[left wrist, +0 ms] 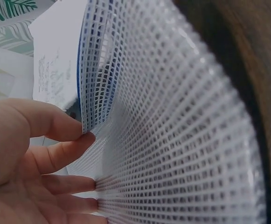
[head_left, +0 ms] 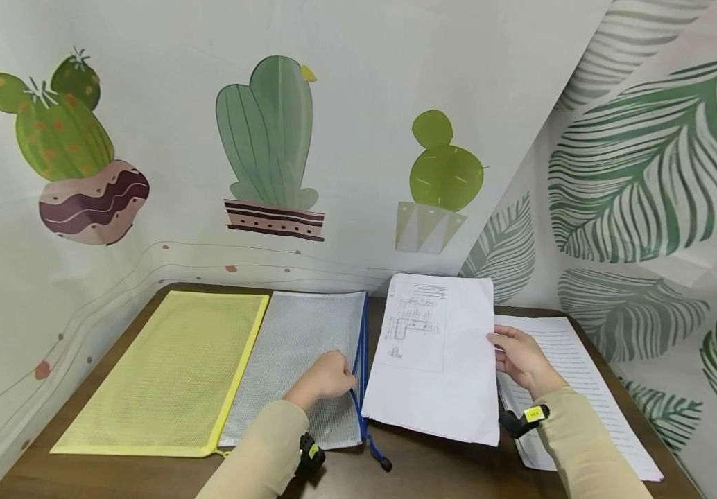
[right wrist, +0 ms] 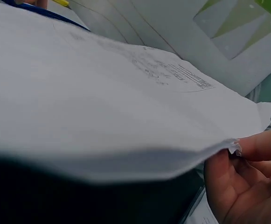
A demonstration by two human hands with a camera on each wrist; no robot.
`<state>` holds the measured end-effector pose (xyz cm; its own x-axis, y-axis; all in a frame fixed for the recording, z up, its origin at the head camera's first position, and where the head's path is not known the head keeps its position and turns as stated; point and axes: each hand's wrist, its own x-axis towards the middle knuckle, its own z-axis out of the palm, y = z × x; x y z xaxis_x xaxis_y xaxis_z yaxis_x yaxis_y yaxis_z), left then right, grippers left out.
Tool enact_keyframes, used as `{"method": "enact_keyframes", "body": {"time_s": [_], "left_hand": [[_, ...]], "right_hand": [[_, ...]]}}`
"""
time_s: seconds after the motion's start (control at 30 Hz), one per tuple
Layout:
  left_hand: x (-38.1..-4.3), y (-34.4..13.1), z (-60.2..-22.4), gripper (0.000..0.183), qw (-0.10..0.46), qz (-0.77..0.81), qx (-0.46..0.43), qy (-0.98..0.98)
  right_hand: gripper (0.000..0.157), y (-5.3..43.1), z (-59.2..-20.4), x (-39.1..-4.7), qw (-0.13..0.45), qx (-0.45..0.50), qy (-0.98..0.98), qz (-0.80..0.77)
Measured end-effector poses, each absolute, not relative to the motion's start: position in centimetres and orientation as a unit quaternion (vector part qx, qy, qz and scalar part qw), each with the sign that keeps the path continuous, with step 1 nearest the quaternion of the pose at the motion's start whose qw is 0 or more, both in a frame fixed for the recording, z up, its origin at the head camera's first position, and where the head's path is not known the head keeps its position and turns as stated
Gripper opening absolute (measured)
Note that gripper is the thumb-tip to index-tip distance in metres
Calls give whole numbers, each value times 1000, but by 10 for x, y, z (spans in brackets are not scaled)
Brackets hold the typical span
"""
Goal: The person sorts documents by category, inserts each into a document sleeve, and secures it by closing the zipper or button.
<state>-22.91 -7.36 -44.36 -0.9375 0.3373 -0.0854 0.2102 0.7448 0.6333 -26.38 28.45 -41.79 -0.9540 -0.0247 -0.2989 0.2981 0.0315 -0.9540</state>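
Between thumb and forefinger, my left hand (head_left: 331, 375) pinches the blue-edged opening of a clear mesh zip pouch (left wrist: 172, 121), lifting that edge; its other fingers lie against the mesh. In the head view the pouch (head_left: 299, 326) lies on the table with its blue zip side toward the right. My right hand (head_left: 523, 357) grips the right edge of a stack of paper sheets (head_left: 467, 367), held raised and tilted just right of the pouch. A technical drawing is printed on the top sheet. In the right wrist view, thumb and fingers pinch the paper edge (right wrist: 233, 145).
A yellow mesh zip pouch (head_left: 165, 374) lies flat at the left of the brown table (head_left: 396, 471). Another pile of printed sheets (head_left: 583, 388) lies at the right, partly under my right arm. A blue zip pull (head_left: 385, 463) hangs near the front. A cactus-print cloth (head_left: 358, 138) rises behind.
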Motion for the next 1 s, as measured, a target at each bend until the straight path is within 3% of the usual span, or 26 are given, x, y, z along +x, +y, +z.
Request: {"method": "enact_keyframes", "body": {"time_s": [0.47, 1.0], "left_hand": [[-228, -73, -439, 40, 111, 347, 121, 923], [-226, -65, -447, 42, 86, 382, 90, 916]], "right_hand": [[46, 280, -419, -266, 117, 91, 688, -710], [53, 260, -426, -263, 133, 75, 685, -713]]}}
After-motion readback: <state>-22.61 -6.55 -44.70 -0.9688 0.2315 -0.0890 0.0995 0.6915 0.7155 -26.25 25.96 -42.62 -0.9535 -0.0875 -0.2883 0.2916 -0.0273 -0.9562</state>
